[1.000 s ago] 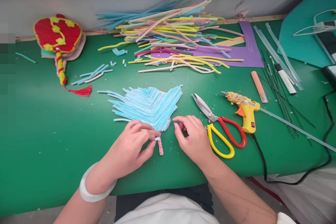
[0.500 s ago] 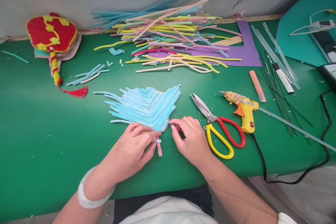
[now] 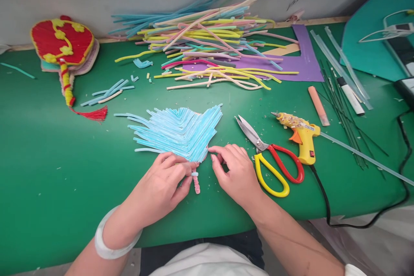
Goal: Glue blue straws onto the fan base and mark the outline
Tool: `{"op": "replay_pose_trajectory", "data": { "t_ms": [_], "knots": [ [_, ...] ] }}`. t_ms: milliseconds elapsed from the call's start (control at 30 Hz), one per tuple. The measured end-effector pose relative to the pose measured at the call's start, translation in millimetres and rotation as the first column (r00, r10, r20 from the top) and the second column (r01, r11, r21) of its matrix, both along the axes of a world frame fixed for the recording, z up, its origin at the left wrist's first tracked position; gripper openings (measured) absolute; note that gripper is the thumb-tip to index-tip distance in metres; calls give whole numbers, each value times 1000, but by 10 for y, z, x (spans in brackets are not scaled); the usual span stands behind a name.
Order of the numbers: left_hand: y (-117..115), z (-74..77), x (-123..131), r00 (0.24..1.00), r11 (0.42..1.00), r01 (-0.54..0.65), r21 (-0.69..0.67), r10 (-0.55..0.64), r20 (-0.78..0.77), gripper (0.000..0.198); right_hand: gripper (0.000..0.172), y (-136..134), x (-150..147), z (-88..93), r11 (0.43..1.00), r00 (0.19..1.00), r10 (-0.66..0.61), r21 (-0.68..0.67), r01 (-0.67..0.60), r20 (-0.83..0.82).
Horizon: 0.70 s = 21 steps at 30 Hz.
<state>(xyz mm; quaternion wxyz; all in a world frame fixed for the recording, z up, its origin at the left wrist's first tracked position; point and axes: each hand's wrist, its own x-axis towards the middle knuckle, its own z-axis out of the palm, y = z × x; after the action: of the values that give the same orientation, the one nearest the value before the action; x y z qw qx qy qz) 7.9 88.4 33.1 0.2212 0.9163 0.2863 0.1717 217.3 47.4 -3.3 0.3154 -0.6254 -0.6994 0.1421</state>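
Here, the blue fan (image 3: 183, 133) is placed at the frame's centre. Below it, a short blue piece (image 3: 195, 174) is pinched in the left hand (image 3: 168, 177); at the fan's lower right edge, the right hand (image 3: 234, 173) is loosely curled, thumb and forefinger slightly parted.

white top (image 3: 207, 263), dark bottoms (image 3: 248, 246), smooth pale bangle (image 3: 110, 253)

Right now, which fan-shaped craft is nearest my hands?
The light blue one, touching your left hand; the red-topped stack lies farther off, back left.
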Motion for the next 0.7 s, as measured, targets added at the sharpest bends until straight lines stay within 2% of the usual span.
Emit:
{"op": "replay_pose_trajectory", "data": {
  "t_ms": [500,700],
  "knots": [
    [-5,3,2,1000,999,-17,-36,17,-1,22,19,-8,-3,12,1000,1000,7,-1,-7,-1],
    [4,24,11,1000,999,-20,-45,20,1,19,19,-10,-6,12,1000,1000,13,3,-13,2]
  ]
}}
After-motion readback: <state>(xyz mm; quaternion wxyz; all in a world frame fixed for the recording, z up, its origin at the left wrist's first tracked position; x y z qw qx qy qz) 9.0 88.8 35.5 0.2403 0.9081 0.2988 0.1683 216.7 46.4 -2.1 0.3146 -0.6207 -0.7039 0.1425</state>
